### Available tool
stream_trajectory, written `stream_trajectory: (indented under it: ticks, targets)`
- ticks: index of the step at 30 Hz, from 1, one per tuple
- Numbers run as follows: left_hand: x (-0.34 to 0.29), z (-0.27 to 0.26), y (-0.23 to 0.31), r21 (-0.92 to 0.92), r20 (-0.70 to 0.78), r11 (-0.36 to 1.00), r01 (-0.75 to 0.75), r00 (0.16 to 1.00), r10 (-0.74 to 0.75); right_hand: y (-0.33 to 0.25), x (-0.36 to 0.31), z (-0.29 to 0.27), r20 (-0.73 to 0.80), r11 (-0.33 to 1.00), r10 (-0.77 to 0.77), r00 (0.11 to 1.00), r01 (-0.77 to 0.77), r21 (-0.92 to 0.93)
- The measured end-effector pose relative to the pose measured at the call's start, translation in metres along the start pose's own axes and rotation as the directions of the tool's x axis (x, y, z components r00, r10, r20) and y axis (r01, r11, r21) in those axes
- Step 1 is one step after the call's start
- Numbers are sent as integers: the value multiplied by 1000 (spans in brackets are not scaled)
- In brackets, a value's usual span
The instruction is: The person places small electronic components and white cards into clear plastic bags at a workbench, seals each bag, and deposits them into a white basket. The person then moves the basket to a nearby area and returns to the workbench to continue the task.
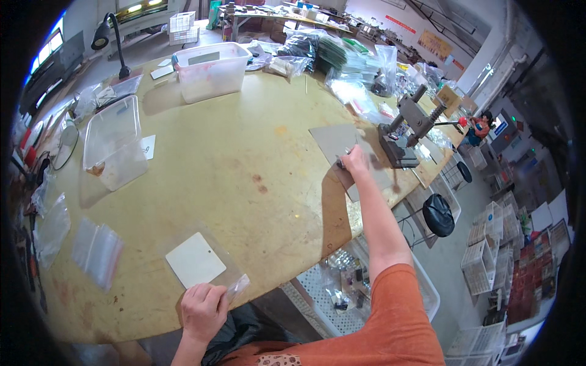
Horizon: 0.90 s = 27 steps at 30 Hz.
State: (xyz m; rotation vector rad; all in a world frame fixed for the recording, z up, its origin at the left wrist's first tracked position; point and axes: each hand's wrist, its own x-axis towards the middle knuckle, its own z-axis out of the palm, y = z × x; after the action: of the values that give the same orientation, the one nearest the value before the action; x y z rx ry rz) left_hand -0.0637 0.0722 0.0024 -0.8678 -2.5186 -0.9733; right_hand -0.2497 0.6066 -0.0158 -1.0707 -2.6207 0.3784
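My left hand (204,308) is at the table's near edge, its fingers closed at the lower edge of a clear plastic bag (238,287). A cream square card (195,259) with a small hole in one corner lies flat in or under that bag; which of the two is hard to tell. Reaching far out to the right, my right hand (355,161) has its fingers pinched together over a grey flat sheet (332,141). Something small, dark and shiny shows at those fingertips, too small to name. Beside this hand stands a grey hand press (403,137) with a lever.
A stack of clear zip bags (97,251) lies at the left, below an open clear bin (116,146). Another translucent bin (210,76) stands at the back. Bagged goods (342,58) pile up along the far edge. A white basket (320,299) sits below the table's right edge.
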Motion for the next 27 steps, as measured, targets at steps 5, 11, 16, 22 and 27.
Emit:
stream_trajectory:
  ticks: [5, 11, 16, 22, 27]
  targets:
    - [-2, 0, 0, 1, 14, 1000, 15, 1000, -15, -18, -27, -1, -29, 996, 86, 996, -86, -10]
    - [-8, -1, -2, 19, -34, 1000, -14, 999, 14, -55, -76, -37, 186, 970, 244, 952, -239, -47]
    - [-9, 3, 0, -5, -74, 999, -54, 996, 53, -35, -88, -24, 143, 972, 233, 962, -236, 8]
    - [-17, 1, -2, -2, -94, 999, -33, 995, 33, -46, -140, -37, -17, 973, 231, 973, -230, 32]
    - [-15, 3, -2, -22, -110, 1000, 4, 994, -7, -28, -141, -34, 43, 984, 178, 983, -178, 2]
